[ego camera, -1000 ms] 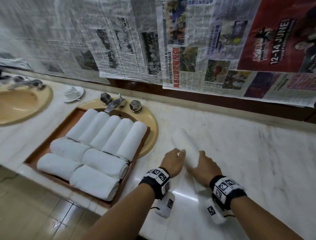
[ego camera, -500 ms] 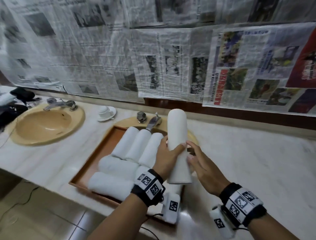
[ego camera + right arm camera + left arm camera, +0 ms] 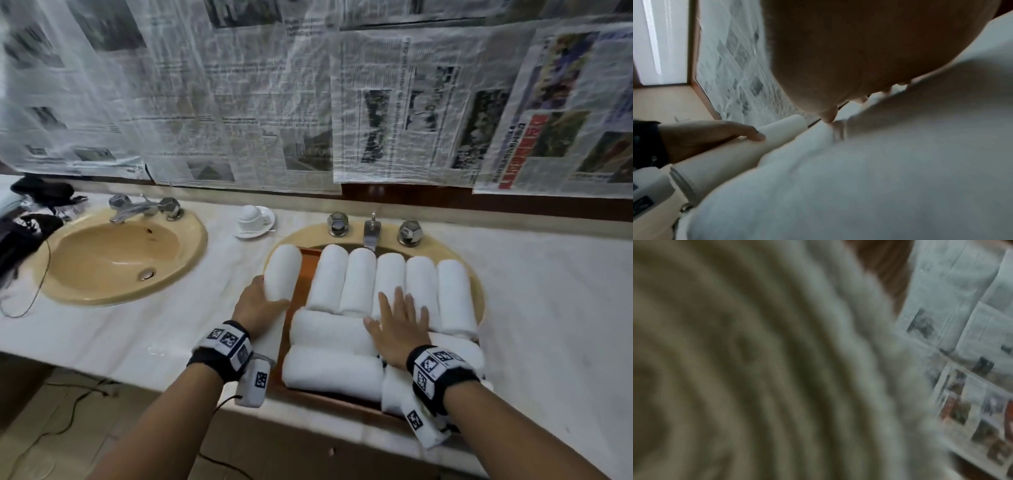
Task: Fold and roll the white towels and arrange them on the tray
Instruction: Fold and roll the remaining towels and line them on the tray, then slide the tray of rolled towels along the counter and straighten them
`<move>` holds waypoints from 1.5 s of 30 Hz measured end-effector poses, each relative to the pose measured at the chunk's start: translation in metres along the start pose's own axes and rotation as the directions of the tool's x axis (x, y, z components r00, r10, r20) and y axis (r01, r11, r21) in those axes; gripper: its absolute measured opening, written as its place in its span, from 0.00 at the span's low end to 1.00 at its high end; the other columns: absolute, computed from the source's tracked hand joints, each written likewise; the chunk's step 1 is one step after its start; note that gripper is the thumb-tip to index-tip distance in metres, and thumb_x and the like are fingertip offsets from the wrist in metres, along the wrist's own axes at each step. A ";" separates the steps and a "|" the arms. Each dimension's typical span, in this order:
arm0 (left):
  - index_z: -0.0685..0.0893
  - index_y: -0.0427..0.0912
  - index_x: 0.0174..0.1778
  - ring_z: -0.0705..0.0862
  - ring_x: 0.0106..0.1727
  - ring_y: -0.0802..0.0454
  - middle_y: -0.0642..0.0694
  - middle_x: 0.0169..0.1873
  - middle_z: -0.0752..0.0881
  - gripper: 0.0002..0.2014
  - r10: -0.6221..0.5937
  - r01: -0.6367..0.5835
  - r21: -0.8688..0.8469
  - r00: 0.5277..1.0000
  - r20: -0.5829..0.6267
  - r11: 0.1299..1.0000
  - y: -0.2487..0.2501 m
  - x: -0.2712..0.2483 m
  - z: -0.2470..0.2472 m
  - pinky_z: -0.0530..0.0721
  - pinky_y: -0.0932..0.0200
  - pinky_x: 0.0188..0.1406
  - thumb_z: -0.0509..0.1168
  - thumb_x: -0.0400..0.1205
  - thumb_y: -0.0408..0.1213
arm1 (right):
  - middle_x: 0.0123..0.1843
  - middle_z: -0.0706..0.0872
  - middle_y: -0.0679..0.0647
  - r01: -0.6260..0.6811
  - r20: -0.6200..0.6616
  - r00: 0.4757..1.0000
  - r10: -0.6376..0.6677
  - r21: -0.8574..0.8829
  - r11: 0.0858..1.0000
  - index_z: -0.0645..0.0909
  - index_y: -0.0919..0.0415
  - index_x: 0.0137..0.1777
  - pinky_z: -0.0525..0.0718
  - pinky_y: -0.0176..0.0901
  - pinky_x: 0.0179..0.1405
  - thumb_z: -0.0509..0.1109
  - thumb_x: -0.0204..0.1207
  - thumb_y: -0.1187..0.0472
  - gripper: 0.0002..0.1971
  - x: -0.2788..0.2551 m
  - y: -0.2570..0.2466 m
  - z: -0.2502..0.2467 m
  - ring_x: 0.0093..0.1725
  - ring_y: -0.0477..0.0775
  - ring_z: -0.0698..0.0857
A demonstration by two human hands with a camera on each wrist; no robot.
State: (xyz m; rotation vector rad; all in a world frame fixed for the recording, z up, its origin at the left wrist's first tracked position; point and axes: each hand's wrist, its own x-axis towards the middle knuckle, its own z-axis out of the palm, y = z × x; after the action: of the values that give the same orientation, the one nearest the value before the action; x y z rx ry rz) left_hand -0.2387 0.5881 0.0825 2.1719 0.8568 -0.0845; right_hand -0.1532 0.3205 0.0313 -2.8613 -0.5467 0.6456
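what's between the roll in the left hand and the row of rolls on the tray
In the head view, a bare strip of the wooden tray floor separates the roll gripped by the left hand from the row of rolls; no towel fills it.

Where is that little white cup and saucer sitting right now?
In the head view, the cup and saucer sit at the back of the marble counter, between the empty sink on the left and the sink holding the towel tray.

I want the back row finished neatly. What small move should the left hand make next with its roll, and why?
Probably slide the rolled towel in the left hand rightward into the tray, where a bare strip shows beside the five upright rolls while the right hand lies flat on them.
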 end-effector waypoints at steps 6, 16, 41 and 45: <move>0.50 0.45 0.87 0.78 0.69 0.32 0.37 0.75 0.68 0.45 -0.006 -0.010 0.201 0.997 0.077 0.980 -0.020 0.029 0.038 0.80 0.43 0.65 0.67 0.81 0.55 | 0.88 0.28 0.57 -0.044 -0.034 0.999 0.041 -0.098 0.994 0.33 0.46 0.88 0.32 0.68 0.83 0.36 0.86 0.36 0.34 0.000 -0.006 0.010 0.88 0.61 0.35; 0.39 0.42 0.89 0.62 0.83 0.30 0.33 0.87 0.51 0.39 -0.056 0.026 0.219 0.989 0.134 0.975 0.001 0.039 0.061 0.65 0.35 0.78 0.46 0.89 0.59 | 0.87 0.26 0.59 -0.097 -0.053 0.994 0.091 -0.129 0.987 0.31 0.47 0.87 0.32 0.71 0.82 0.32 0.85 0.36 0.34 0.002 -0.015 0.014 0.88 0.62 0.34; 0.75 0.39 0.78 0.83 0.65 0.35 0.37 0.70 0.81 0.49 -0.253 0.295 -0.380 0.955 0.158 0.877 -0.040 0.075 0.043 0.77 0.35 0.71 0.58 0.71 0.75 | 0.80 0.72 0.64 -0.460 0.183 0.847 0.498 0.722 0.517 0.56 0.68 0.85 0.74 0.59 0.74 0.59 0.81 0.31 0.46 -0.006 0.126 -0.021 0.74 0.66 0.76; 0.79 0.40 0.73 0.85 0.61 0.36 0.38 0.65 0.85 0.51 -0.256 0.292 -0.406 0.956 0.142 0.866 -0.049 0.055 0.056 0.79 0.34 0.68 0.57 0.63 0.76 | 0.73 0.77 0.65 -0.430 0.151 0.858 0.491 0.733 0.526 0.65 0.71 0.79 0.77 0.53 0.66 0.59 0.85 0.39 0.37 -0.024 0.145 -0.021 0.68 0.65 0.80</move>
State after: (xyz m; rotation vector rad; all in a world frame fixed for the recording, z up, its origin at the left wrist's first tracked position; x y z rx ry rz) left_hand -0.2141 0.6025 -0.0061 1.6206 1.0265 -0.1184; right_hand -0.1182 0.1760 0.0260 -2.1620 0.4634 0.6252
